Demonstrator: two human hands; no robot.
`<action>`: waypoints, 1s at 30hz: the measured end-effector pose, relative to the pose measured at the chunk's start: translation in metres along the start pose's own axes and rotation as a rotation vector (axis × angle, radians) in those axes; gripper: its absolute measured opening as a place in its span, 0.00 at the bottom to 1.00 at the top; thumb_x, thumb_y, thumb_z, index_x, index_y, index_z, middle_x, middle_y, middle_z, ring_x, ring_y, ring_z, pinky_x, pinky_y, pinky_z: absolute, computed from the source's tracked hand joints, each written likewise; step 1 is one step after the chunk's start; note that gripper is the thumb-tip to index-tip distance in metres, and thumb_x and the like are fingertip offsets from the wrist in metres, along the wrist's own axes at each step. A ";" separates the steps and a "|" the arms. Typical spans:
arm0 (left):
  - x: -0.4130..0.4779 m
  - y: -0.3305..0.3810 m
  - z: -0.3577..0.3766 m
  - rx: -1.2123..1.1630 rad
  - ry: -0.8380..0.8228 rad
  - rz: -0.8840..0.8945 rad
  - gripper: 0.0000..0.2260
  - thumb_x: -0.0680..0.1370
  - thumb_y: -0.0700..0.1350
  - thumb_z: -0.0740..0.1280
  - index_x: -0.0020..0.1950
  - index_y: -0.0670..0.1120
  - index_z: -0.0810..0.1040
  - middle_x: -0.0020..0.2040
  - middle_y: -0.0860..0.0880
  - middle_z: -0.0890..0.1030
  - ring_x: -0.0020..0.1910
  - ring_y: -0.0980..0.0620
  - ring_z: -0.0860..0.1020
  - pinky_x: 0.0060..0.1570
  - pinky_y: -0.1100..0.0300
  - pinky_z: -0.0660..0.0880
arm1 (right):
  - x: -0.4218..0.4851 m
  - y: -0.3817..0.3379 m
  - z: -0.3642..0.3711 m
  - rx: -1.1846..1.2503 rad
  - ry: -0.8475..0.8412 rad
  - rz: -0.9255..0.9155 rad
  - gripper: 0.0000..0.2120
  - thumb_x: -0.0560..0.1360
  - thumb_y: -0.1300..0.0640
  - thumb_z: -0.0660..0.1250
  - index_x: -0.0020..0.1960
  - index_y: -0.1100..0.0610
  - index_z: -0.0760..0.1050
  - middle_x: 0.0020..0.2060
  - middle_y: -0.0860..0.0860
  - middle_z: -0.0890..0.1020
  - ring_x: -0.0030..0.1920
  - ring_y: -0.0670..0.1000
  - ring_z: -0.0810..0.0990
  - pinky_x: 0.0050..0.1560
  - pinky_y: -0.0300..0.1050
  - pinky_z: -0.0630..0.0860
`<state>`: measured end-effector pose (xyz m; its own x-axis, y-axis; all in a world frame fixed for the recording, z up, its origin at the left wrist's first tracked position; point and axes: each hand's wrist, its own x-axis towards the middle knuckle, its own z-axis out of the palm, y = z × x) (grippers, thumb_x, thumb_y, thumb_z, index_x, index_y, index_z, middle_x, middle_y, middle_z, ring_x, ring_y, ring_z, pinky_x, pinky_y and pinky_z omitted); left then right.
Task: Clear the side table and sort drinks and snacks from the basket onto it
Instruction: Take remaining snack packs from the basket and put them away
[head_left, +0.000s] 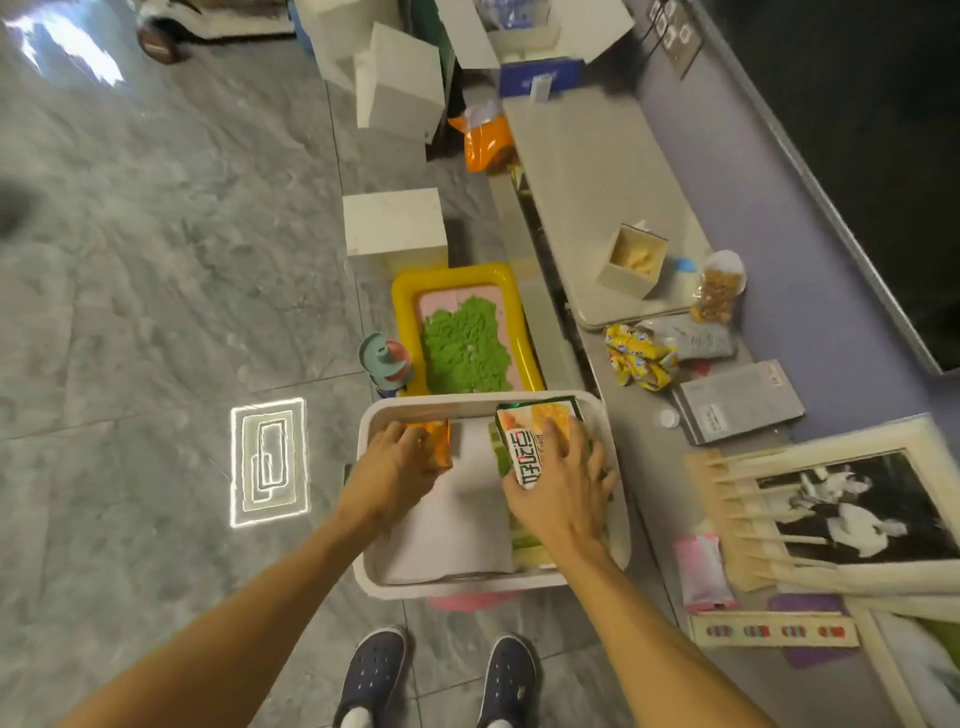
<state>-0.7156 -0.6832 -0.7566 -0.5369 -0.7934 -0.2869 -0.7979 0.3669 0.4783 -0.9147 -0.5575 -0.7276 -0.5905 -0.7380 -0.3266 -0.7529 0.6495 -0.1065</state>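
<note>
A white basket (613, 441) stands on the floor in front of my feet. Inside it, my left hand (387, 467) grips an orange packet (436, 441) at the left wall. My right hand (558, 483) grips a white and orange snack bag with red lettering (535, 436), lifted over green packets on the basket's right side. A white cloth (457, 525) lines the basket's middle. The grey side table (587, 171) lies to the upper right, holding a small open cardboard box (631, 260).
A yellow tray of green sand (462, 332) and a teal bottle (387, 364) sit just beyond the basket. Yellow snack bags (639, 356), a jar of snacks (719, 286), a grey pouch, framed pictures (852, 499) and a pink packet (701, 571) lie to the right. White boxes stand further off.
</note>
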 end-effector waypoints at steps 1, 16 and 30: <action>-0.002 0.014 -0.021 -0.066 0.042 -0.008 0.20 0.74 0.51 0.76 0.62 0.46 0.79 0.60 0.45 0.79 0.56 0.40 0.80 0.50 0.48 0.79 | -0.003 0.000 -0.020 0.002 0.018 -0.013 0.47 0.69 0.30 0.65 0.83 0.50 0.62 0.82 0.57 0.62 0.76 0.67 0.65 0.67 0.68 0.67; -0.081 0.210 -0.314 -0.478 0.305 0.243 0.19 0.75 0.51 0.79 0.62 0.55 0.77 0.53 0.53 0.84 0.47 0.69 0.80 0.40 0.72 0.77 | -0.103 -0.009 -0.358 0.290 0.437 -0.115 0.42 0.74 0.29 0.61 0.82 0.46 0.60 0.82 0.51 0.64 0.78 0.61 0.65 0.72 0.72 0.70; -0.156 0.398 -0.366 -0.399 0.010 0.828 0.21 0.74 0.56 0.78 0.64 0.56 0.77 0.56 0.58 0.83 0.56 0.58 0.81 0.51 0.60 0.76 | -0.305 0.088 -0.446 0.219 0.752 0.307 0.40 0.73 0.28 0.57 0.80 0.45 0.63 0.79 0.49 0.67 0.72 0.58 0.70 0.66 0.66 0.73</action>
<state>-0.8486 -0.5912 -0.2178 -0.8907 -0.3572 0.2813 -0.0051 0.6265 0.7794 -0.9304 -0.3568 -0.2186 -0.8547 -0.3973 0.3342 -0.4993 0.8052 -0.3200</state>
